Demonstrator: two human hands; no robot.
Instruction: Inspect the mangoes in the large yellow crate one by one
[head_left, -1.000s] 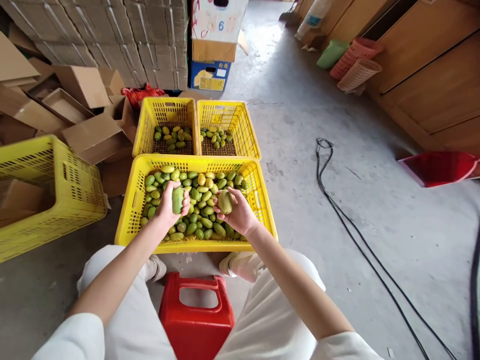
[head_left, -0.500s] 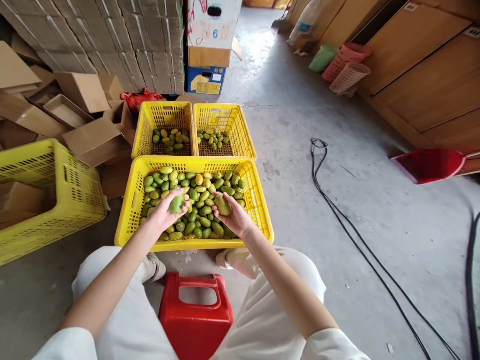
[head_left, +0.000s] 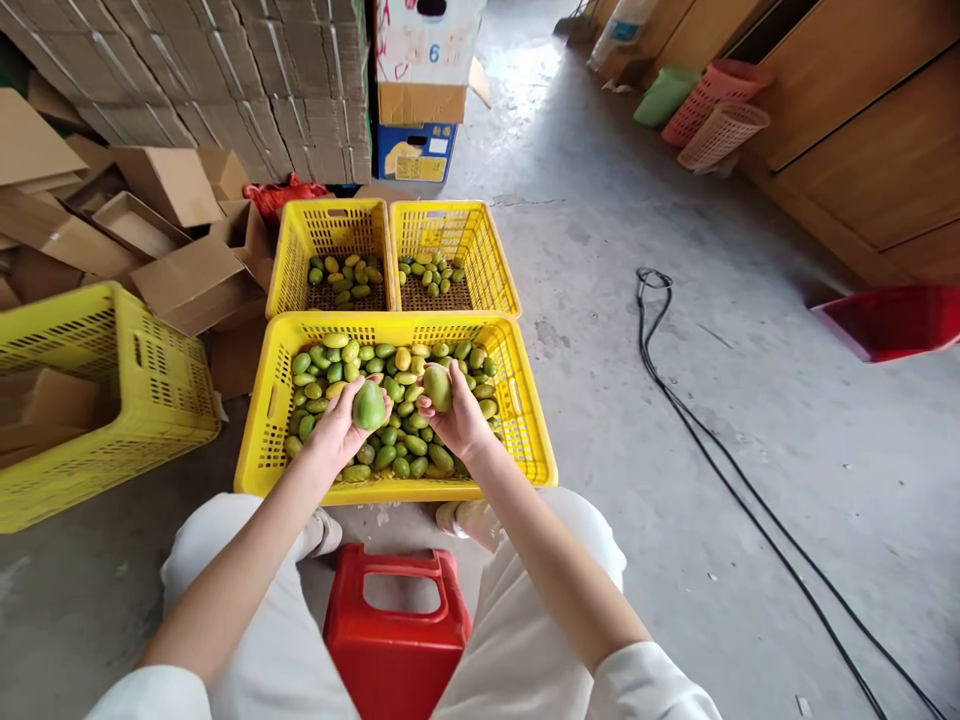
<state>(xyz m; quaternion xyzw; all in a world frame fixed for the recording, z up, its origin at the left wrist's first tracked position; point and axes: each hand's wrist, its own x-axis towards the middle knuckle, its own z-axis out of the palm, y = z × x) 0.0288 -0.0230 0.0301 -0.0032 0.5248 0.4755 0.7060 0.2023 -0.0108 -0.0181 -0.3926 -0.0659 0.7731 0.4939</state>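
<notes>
Both hands are over a wide yellow crate (head_left: 251, 440) holding a layer of green and yellowish mangoes (head_left: 415, 445). My left hand (head_left: 341, 425) is closed around a smooth green mango (head_left: 368, 406), which shows at the fingertips. Close beside it on the right, my right hand (head_left: 459, 410) grips a duller green mango (head_left: 438, 387) between thumb and fingers. The two held mangoes are apart from each other, above the pile. Some of the fingers are hidden behind the fruit.
Two smaller yellow crates (head_left: 279, 262) with a few mangoes each stand behind the wide one. A red plastic stool (head_left: 397, 650) is between my knees. Left are a yellow-green crate (head_left: 165, 385) and loose cardboard boxes (head_left: 187, 285); right, black cables (head_left: 697, 430) and a red dustpan (head_left: 892, 325).
My left hand has moved right and turned, showing more of its mango. My right hand has lifted slightly with its mango. The two hands are closer together, and the view has shifted a little.
</notes>
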